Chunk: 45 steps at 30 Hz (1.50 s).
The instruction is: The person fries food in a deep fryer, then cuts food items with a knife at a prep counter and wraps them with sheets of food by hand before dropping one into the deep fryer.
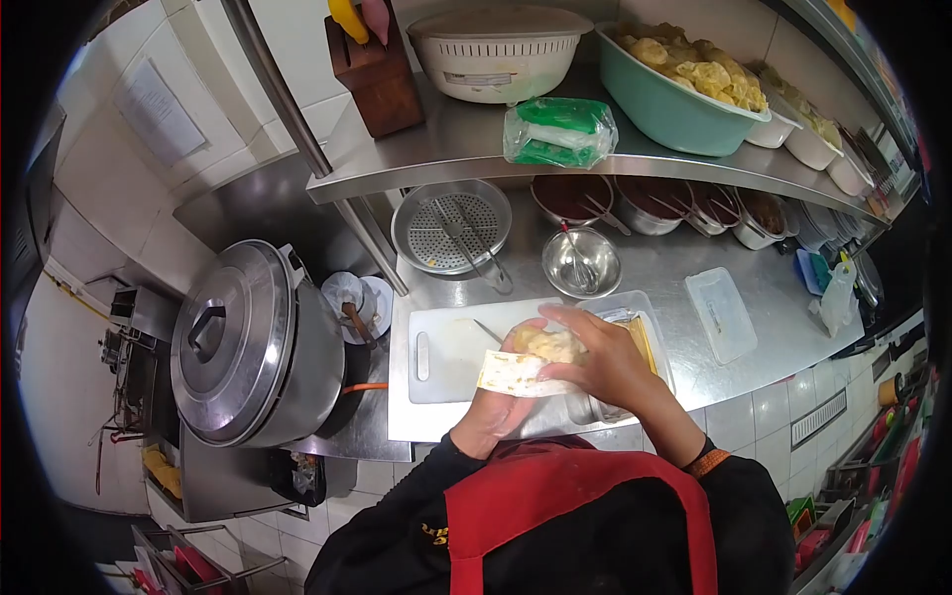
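Note:
In front of my chest, over the white cutting board [446, 382], both hands are close together. My left hand [496, 415] grips a pale flat sheet with brownish spots [511, 374] from below. My right hand [610, 359] curls over a pale yellow, lumpy piece of food [548, 344], its thumb against the sheet's edge. Whether lump and sheet are joined I cannot tell. A knife blade [488, 330] shows on the board, its handle hidden behind my hands. Partly covered by my right arm is a clear container with yellow contents [640, 342].
A metal whisk bowl [582, 264] and a perforated strainer [451, 228] stand behind the board. To the right lies a plastic tub [721, 315]. A large lidded pot [248, 347] stands left. The overhead shelf [446, 159] carries a green tub [664, 109] and a knife block [375, 84].

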{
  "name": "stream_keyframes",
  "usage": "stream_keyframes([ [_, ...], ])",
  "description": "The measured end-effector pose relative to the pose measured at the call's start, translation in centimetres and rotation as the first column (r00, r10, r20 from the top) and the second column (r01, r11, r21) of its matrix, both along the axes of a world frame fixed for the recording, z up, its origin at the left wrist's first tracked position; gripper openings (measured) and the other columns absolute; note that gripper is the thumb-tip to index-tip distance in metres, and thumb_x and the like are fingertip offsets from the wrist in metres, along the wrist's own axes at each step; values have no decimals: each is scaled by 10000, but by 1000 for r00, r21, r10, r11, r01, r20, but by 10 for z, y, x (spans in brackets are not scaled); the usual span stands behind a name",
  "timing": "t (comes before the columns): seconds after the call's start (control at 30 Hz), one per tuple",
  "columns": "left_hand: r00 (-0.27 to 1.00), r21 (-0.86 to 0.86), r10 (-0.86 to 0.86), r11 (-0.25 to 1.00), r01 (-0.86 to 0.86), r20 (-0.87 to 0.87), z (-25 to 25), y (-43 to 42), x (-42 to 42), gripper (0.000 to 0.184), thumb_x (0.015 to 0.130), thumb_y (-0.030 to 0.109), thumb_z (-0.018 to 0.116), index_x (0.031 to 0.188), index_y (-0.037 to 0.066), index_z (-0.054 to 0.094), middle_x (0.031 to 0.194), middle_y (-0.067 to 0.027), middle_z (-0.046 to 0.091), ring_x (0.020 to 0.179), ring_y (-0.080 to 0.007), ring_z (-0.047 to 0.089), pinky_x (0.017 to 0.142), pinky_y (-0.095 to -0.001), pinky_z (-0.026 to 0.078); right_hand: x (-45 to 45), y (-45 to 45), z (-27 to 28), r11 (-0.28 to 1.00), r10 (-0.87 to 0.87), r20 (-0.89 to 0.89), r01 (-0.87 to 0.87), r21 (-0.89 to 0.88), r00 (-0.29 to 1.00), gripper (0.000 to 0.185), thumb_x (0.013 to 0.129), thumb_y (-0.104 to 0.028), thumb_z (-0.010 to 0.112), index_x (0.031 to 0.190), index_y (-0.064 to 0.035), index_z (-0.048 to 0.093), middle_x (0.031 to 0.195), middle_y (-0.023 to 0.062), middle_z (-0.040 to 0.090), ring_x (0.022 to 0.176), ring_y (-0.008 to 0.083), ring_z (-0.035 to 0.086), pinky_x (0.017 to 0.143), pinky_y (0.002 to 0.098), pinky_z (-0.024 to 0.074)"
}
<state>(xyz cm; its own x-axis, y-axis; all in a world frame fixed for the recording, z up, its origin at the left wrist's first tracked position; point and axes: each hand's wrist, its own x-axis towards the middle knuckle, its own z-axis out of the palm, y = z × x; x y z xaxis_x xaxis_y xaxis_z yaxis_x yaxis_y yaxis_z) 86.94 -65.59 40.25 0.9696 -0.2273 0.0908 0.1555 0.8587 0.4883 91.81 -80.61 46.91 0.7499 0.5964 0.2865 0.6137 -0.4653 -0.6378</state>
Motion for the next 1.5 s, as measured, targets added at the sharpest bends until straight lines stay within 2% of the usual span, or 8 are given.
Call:
stream_keyframes([
  [0.43,994,192,-44,980,62,-97,-17,-14,-7,431,928,238,381,1287,11,310,1257,-97,425,1168,-190,415,990,-350,318,1,-6,-30,975,-203,152,214,-59,967,390,749,-305,655,1017,-52,526,908,130,608,694,303,617,577,363,500],
  [0.53,997,525,-21,849,58,-76,-21,-8,-1,482,934,274,371,1334,31,257,1263,-83,420,1175,-185,406,990,-336,308,11,-15,-43,989,-149,86,150,-6,985,360,759,-302,644,968,-38,516,852,155,609,697,320,612,566,378,489],
  [0.73,990,219,-44,973,74,-137,-11,-9,9,557,949,304,318,1406,92,79,1280,-92,383,1155,-177,410,956,-329,348,10,-12,-48,986,-140,143,151,-72,980,345,759,-289,641,941,-36,494,783,170,603,689,337,602,555,391,479],
  [0.83,983,163,-73,981,101,-168,-12,-4,9,545,950,338,297,1405,109,103,1298,-95,368,1146,-183,422,953,-339,352,14,-8,-57,975,-216,158,221,-13,964,366,755,-292,643,969,-36,493,816,164,604,699,338,602,557,397,479],
  [0.93,988,419,25,907,41,-150,-10,-11,10,505,950,320,284,1394,109,169,1317,-102,361,1176,-210,405,954,-355,353,14,-3,-60,978,-207,149,208,5,967,369,760,-271,638,1000,-34,490,864,174,603,725,333,606,576,396,482],
  [1.0,967,255,39,967,28,-252,-15,-7,16,472,946,277,291,1376,95,222,1318,-106,366,1180,-224,406,954,-362,355,12,-1,-61,984,-176,130,174,26,976,365,771,-235,631,1041,-36,485,899,192,602,773,319,615,618,373,489],
  [1.2,947,185,129,980,-76,-294,-22,0,20,438,936,218,298,1330,28,296,1286,-129,402,1148,-240,445,920,-376,395,28,-18,-52,960,136,-598,44,276,790,392,767,-47,584,1140,-12,471,1060,98,564,986,153,537,815,268,438],
  [1.5,960,390,210,912,-125,-184,-21,-4,13,352,909,168,370,1213,-4,417,1147,-111,510,1034,-197,524,862,-324,441,19,-9,-50,985,73,-206,-38,167,976,380,752,-112,612,1099,-64,463,978,156,596,896,315,592,749,358,464],
])
